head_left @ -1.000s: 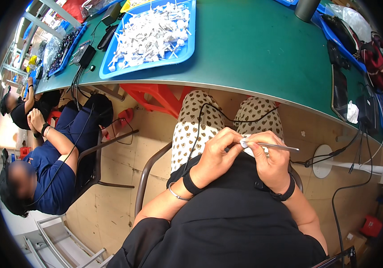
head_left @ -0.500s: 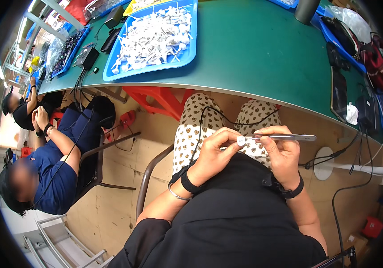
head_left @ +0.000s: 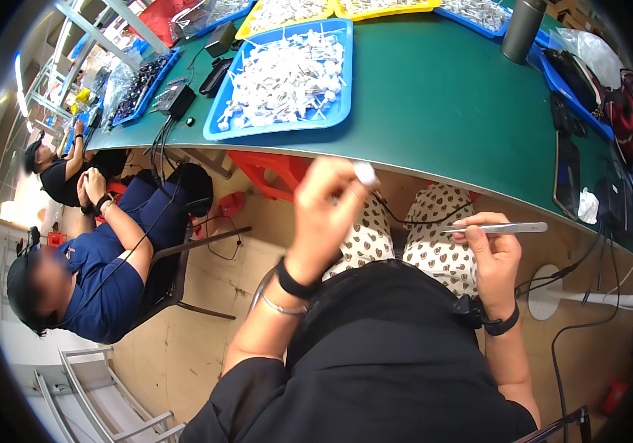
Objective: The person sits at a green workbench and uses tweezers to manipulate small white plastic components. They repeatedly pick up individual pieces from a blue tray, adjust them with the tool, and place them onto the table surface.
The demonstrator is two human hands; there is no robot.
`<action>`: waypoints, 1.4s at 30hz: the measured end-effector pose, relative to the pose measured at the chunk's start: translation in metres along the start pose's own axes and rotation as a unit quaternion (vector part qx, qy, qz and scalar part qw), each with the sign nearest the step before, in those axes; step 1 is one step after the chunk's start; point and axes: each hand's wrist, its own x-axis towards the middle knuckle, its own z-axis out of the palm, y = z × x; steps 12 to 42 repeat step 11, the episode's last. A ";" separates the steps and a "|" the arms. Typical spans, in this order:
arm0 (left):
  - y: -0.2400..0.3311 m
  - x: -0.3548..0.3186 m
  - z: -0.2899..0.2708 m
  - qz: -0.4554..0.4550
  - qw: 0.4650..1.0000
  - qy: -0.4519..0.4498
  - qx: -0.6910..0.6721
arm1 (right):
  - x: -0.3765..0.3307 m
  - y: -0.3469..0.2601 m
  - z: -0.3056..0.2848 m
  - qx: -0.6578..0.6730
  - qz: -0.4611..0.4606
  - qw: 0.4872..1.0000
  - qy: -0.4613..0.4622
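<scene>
My left hand [head_left: 325, 210], a little blurred, is raised in front of the table edge and pinches a small round white part [head_left: 365, 173] between thumb and fingertips. Over my lap on the right, my right hand [head_left: 495, 247] is closed around metal tweezers [head_left: 512, 228]; their thin tips point left, with nothing visible between them. Beyond my left hand, a blue tray [head_left: 279, 126] on the green table holds a heap of white plastic pieces [head_left: 287, 77], many with thin stems.
Yellow trays [head_left: 387, 14] and a blue tray with white pieces stand farther back. A dark cylindrical bottle [head_left: 524, 29], a phone [head_left: 566, 176] and bags [head_left: 627, 122] are at the right. A seated person [head_left: 102, 288] works at the left. Cables hang off the table's right end.
My left hand has moved away from the tweezers, up and left toward the table, carrying the white part. My right hand has shifted slightly right and down with the tweezers. The view has tilted.
</scene>
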 end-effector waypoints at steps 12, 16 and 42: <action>-0.078 0.138 -0.122 0.004 0.942 0.186 0.280 | 0.017 -0.017 -0.013 -0.012 -0.049 0.999 0.012; -0.078 0.138 -0.122 0.004 0.942 0.186 0.280 | 0.017 -0.017 -0.013 -0.012 -0.049 0.999 0.012; -0.078 0.138 -0.122 0.004 0.942 0.186 0.280 | 0.017 -0.017 -0.013 -0.012 -0.049 0.999 0.012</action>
